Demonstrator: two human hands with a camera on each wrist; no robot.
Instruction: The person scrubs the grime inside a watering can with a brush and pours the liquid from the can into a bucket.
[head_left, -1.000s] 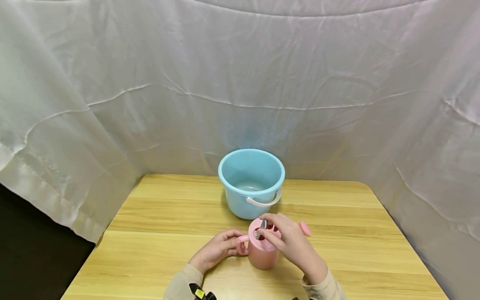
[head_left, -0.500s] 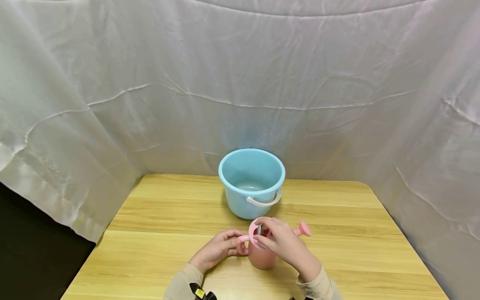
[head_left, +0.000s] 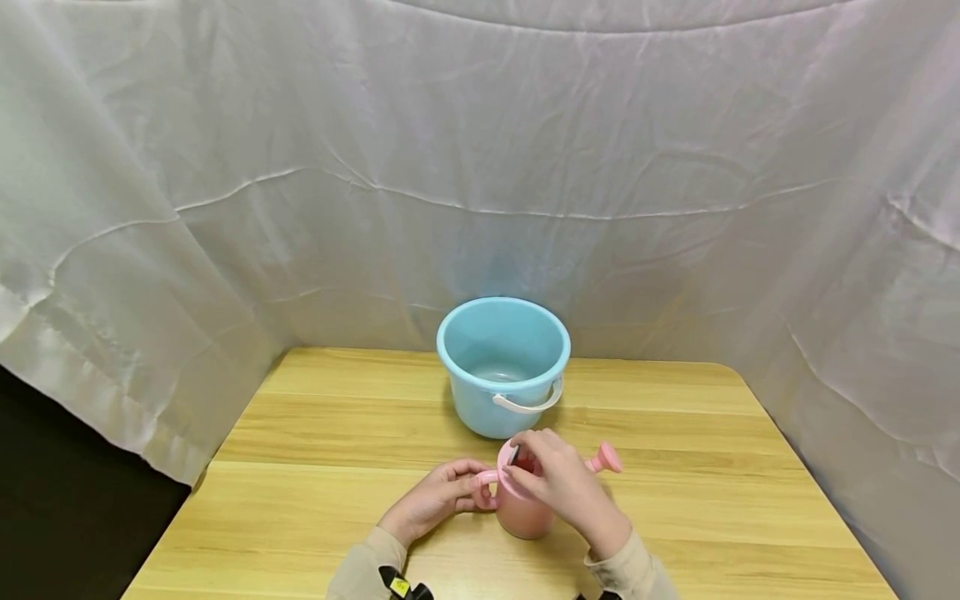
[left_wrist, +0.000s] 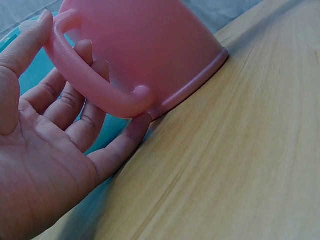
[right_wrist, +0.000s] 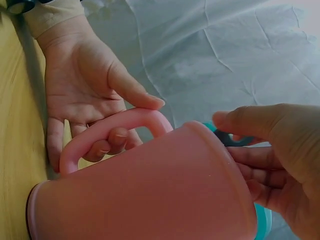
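A pink watering can (head_left: pixel 525 515) stands upright on the wooden table, its round sprinkler head (head_left: pixel 610 457) pointing right. My left hand (head_left: pixel 435 498) holds the can's handle (left_wrist: pixel 90 82), thumb on top and some fingers through the loop. Over the can's opening, my right hand (head_left: pixel 566 485) pinches a small brush by its dark grey handle (right_wrist: pixel 234 138) between thumb and fingers. The brush's lower end is hidden inside the can. In the right wrist view, the can wall (right_wrist: pixel 145 195) covers part of the right fingertips.
Right behind the can stands a light blue bucket (head_left: pixel 468 408) with a white carrying handle (head_left: pixel 528 407) hanging at its front right. Grey-white curtains (head_left: pixel 480 167) enclose the table (head_left: pixel 337 417) at the back and sides.
My right hand has shifted left and lower over the opening, taking the brush deeper, so its white bristles no longer show. More of the spout is visible. The left hand has stayed put.
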